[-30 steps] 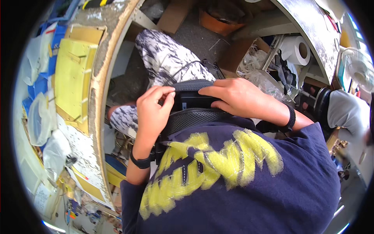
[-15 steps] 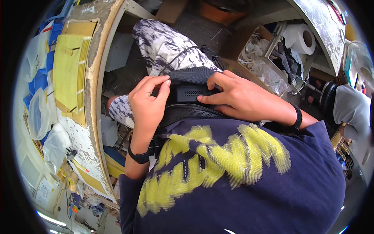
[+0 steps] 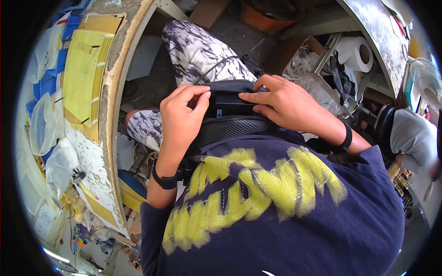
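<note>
A black waist pouch (image 3: 232, 131) with mesh fabric and a zip lies across my lap, its mouth open. Inside it sits a black box-shaped device (image 3: 230, 109) with small vent holes and a small pale mark on its face. My left hand (image 3: 182, 117) is closed, thumb and forefinger pinching the pouch's upper edge at the left. My right hand (image 3: 294, 103) is closed at the pouch's right end. Its forefinger presses near the top of the device, and its other fingers are partly hidden by the pouch.
A worn workbench (image 3: 108, 106) with a yellow board (image 3: 83, 76) runs along my left. A black cable (image 3: 216, 69) crosses my patterned trousers. To the right are a box of plastic scraps (image 3: 301, 64), a white roll (image 3: 357, 54) and another person's grey-clad part (image 3: 410, 135).
My right fingertips have shifted up from the device's vented face to its upper edge. More of the device's lower face shows, with the pale mark. My left hand keeps its pinch.
</note>
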